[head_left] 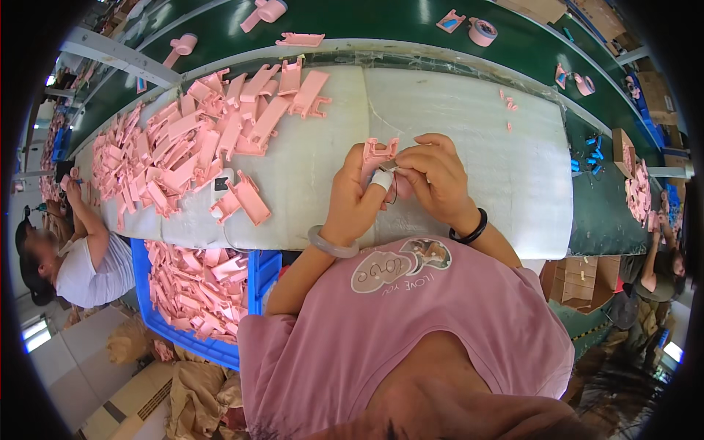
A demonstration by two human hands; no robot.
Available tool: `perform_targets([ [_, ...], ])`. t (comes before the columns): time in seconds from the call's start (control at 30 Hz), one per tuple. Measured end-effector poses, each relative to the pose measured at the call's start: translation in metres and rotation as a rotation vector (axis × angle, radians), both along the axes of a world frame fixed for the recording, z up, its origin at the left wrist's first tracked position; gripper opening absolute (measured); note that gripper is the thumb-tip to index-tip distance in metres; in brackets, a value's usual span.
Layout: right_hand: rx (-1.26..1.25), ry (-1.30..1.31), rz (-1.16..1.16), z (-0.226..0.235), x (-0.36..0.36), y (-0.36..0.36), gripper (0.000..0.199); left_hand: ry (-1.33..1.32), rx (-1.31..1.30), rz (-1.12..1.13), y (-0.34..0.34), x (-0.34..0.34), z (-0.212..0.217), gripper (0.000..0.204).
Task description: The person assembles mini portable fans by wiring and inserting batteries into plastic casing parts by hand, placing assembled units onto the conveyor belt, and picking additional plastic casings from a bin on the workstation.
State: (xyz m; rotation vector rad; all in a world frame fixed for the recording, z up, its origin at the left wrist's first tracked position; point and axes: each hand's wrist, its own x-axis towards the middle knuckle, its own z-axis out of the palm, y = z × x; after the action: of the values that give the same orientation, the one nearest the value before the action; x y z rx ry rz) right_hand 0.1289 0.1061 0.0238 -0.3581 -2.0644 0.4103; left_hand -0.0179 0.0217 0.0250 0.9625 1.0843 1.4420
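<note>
Over the table's [469, 110] near side, the left hand [346, 194] grips a pink part [378, 152], forked end pointing far; the right hand [438, 176] bunches its fingertips at the right side, but whether they grip anything, I cannot tell. The part looks light, stiff and smooth, probably weakest at the prongs, best held by its body, mostly hidden. Farther left, piled parts [183, 126] overlap.

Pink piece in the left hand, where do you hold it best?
I'd probably hold the pink piece just below its notched end, coming from the left like the left hand: that end pokes out, and the right hand crowds the other side.
</note>
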Motion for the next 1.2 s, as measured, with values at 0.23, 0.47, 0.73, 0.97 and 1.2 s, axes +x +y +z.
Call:
perform_targets([
  [0.23, 0.019, 0.024, -0.013, -0.004, 0.000, 0.002, 0.018, 0.052, -0.010, -0.010, 0.000, 0.004, 0.000, 0.039],
  [0.47, 0.018, 0.033, -0.021, -0.005, 0.001, 0.002, 0.016, 0.102, 0.019, -0.026, 0.000, 0.004, -0.005, 0.040],
  [0.73, 0.002, 0.008, -0.013, -0.004, 0.001, 0.002, 0.017, 0.144, 0.224, 0.015, 0.000, 0.007, -0.008, 0.030],
  [0.97, 0.029, -0.024, 0.014, -0.001, 0.005, 0.005, 0.019, 0.177, 0.093, -0.010, -0.002, 0.008, -0.010, 0.030],
  [1.2, 0.033, -0.036, 0.016, -0.003, 0.005, 0.004, 0.020, 0.200, 0.084, 0.002, -0.002, 0.006, -0.007, 0.028],
])
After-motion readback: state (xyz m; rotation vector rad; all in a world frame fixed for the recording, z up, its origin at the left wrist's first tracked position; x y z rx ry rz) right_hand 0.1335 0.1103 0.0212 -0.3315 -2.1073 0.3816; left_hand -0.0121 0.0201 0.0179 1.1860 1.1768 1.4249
